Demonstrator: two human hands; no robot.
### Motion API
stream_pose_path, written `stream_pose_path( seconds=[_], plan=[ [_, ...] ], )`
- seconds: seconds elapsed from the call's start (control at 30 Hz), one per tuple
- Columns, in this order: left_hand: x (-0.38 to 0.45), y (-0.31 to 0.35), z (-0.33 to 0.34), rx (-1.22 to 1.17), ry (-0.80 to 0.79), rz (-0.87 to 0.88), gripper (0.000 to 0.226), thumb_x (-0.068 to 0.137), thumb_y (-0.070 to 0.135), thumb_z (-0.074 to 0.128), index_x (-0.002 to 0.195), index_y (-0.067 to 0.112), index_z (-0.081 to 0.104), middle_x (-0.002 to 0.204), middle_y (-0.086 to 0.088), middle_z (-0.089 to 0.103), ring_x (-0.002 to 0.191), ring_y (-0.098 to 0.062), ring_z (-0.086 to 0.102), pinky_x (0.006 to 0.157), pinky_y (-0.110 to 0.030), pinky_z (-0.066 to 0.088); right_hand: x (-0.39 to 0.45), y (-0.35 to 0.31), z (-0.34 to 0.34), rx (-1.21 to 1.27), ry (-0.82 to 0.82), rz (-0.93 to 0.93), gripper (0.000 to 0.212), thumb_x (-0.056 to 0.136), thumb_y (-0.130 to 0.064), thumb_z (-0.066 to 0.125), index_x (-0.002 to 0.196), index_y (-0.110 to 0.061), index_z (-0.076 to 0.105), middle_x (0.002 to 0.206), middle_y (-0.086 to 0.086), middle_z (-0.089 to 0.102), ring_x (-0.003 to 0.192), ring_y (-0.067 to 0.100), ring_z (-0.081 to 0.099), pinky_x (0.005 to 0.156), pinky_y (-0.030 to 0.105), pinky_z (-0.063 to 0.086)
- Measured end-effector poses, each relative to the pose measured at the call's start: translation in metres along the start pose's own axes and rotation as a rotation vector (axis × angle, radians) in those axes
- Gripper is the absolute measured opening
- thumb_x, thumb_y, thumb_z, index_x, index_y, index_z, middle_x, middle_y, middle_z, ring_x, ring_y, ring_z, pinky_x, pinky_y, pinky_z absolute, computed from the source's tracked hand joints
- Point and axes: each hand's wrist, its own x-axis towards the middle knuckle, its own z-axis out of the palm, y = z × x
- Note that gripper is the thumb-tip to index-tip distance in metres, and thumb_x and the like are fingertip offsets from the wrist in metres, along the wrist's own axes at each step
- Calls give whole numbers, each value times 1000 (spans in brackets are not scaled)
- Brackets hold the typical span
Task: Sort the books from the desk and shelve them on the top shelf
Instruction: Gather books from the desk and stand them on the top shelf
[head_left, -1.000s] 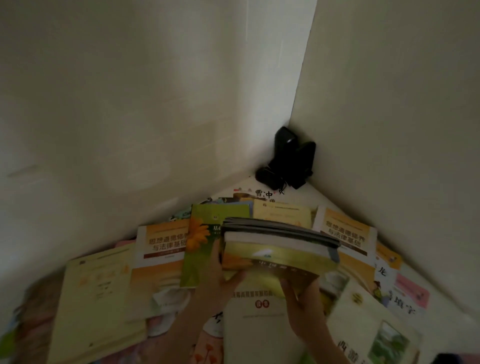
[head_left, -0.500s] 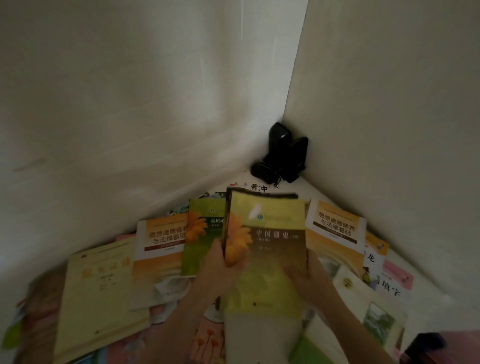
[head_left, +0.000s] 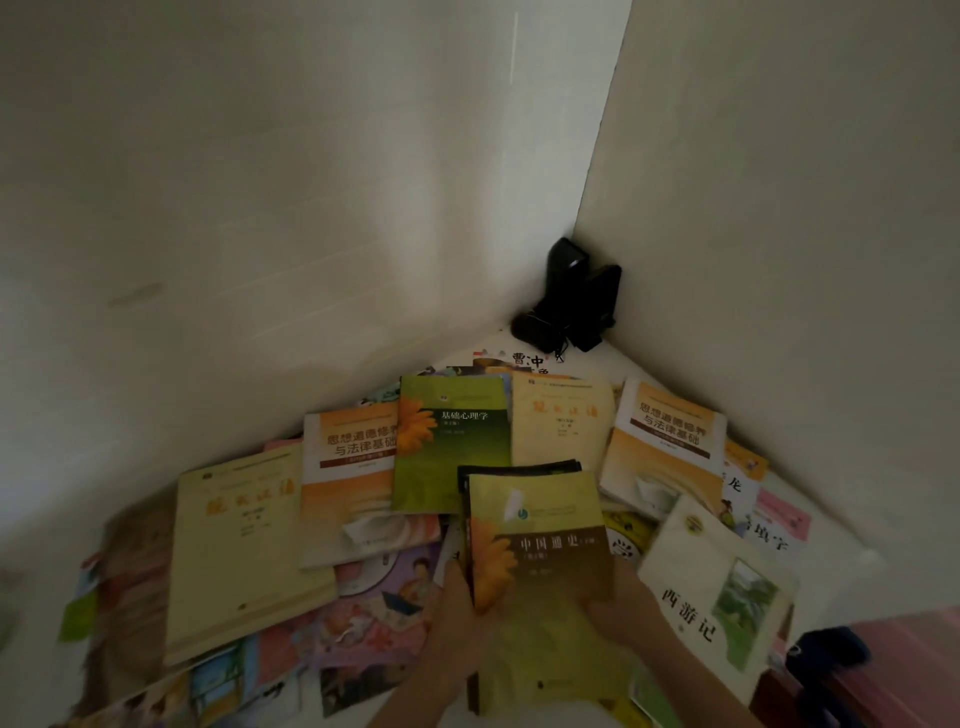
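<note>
Yellow-green stack of books, the top cover carrying an orange flower, is being held near the desk's front edge, over the other scattered books. Left hand is gripping the stack's left edge, thumb curled onto the cover. Right hand is gripping the right lower side, fingers wrapped under; exact finger placement there is dim, but it is holding the stack.

The rest of the books are covering the desk from the left edge to the right edge, overlapping each other. A green flower-cover book is lying just behind the stack, an orange-white one toward the right edge, and a white landscape-cover one just beside the right hand. Black speakers are standing in the desk's back corner.

Risks, as a judgement: the stack looks loose, with dark edges fanning at the top, so lifting it tilted could let the lower books slide out. Dragging it could also shift the overlapped covers off the front edge.

No containers are showing. The top shelf is not in view.
</note>
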Motion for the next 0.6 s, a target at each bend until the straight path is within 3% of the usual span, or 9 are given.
stream_pose_path(
  seconds=[0.07,0.17,0.23,0.3,0.33,0.4,0.5,0.6],
  plan=[
    [0,6,-14,-13,47,46,49,91,-1,59,130,17,37,105,9,57,81,12,59,69,-5,47,10,-1,7,55,41,-51,45,82,-24,54,125,-13,50,104,3,60,82,14,56,62,23,49],
    [17,14,-48,-173,98,87,60,86,-13,58,136,1,30,116,5,58,92,14,61,79,-10,51,15,-29,17,169,102,-179,45,79,-42,52,118,-18,54,98,-2,59,79,12,55,69,36,52],
    [41,9,-70,-167,102,-26,74,84,-6,65,142,3,20,111,7,56,83,22,58,76,-6,50,11,-56,20,319,139,-228,32,89,-31,59,118,-27,47,101,-10,53,86,9,51,77,28,49],
    [54,3,-85,-95,87,-148,73,82,6,71,143,6,29,109,4,57,73,31,50,70,2,44,11,-72,24,393,121,-248,49,93,-16,59,135,-24,37,104,-19,49,87,5,55,76,20,49],
    [56,4,-89,-87,9,-156,64,83,6,71,138,5,39,110,1,60,71,29,51,69,1,45,12,-73,28,420,103,-232,59,93,-16,59,143,-22,30,104,-21,49,83,3,56,76,23,52],
    [55,10,-89,-117,-42,-132,53,83,-1,69,131,5,49,106,3,63,76,17,60,76,-12,53,9,-69,34,501,69,-174,72,93,-18,59,151,-24,16,108,-16,52,81,0,55,75,28,54],
    [52,23,-85,-180,-29,-116,50,83,6,72,126,20,51,103,6,66,92,-10,66,88,-38,54,-1,-61,33,671,95,-108,62,94,-18,58,147,-27,29,124,-5,56,100,14,60,84,37,57],
    [54,53,-72,-183,-117,-35,43,84,2,68,111,30,51,90,1,62,86,-20,60,76,-29,50,-20,-42,22,785,222,-83,41,93,-30,60,131,-31,45,120,-4,61,101,19,64,82,45,58]
  ],
)
